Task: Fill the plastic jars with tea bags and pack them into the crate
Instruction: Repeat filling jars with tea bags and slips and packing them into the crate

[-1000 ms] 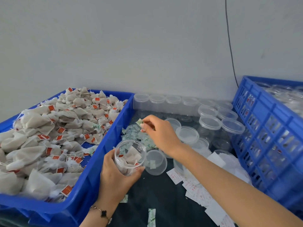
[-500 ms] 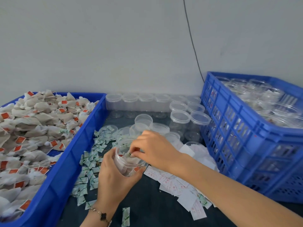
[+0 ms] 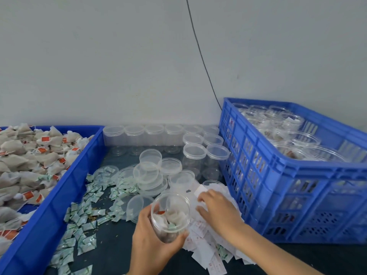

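Gripping the open jar [image 3: 170, 214] of tea bags, the left hand [image 3: 153, 241] is tilting its mouth toward the camera. Just right of the jar, the right hand [image 3: 218, 210] is pressing relaxed fingers onto paper slips [image 3: 200, 231], nearer the crate [image 3: 278, 175] beyond.

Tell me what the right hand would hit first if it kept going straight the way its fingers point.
Probably the paper slips: the right hand already lies over that pile, fingers pointing left and away. Beyond it stands an open clear jar, though depth is hard to judge.
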`<state>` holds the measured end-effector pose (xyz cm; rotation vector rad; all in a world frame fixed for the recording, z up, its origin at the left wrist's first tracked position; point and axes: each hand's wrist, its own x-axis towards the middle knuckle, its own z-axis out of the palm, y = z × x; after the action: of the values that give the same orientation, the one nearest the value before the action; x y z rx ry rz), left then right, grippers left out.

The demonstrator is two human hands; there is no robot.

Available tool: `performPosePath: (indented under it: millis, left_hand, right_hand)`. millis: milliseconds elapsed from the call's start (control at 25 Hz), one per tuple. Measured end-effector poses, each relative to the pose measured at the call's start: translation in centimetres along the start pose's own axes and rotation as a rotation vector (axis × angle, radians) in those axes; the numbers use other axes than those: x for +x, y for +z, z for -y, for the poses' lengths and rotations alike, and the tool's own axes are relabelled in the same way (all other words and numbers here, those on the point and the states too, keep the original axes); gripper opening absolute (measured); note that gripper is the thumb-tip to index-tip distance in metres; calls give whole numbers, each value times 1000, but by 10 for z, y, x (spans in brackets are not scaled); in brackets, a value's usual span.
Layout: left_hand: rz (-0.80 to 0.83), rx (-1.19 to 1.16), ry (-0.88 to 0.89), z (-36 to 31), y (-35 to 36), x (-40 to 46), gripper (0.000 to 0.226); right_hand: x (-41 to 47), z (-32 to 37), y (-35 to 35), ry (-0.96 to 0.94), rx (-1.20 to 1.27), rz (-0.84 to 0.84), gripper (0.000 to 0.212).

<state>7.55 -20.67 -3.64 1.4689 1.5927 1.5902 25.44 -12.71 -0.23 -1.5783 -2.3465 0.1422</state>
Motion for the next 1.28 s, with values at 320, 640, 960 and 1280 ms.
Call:
performPosePath:
  millis: [320,640,960,1280]
  left_hand:
    - [32,-58,-114,12,17,-8,98]
    - [29,24,-85,27,21,-4,98]
    - [3,63,-24,28,21,-4,95]
    - [-18,57,27,27,20,-3,84]
  right_hand:
    - [-24,-21,38,-59,-131,-11,41]
    - [-40,-30,51,-343,-191,115,39]
    - [-44,-31,56,-598,-327,-74,17]
    - [-33,-33,62,-774,-348,-281,26]
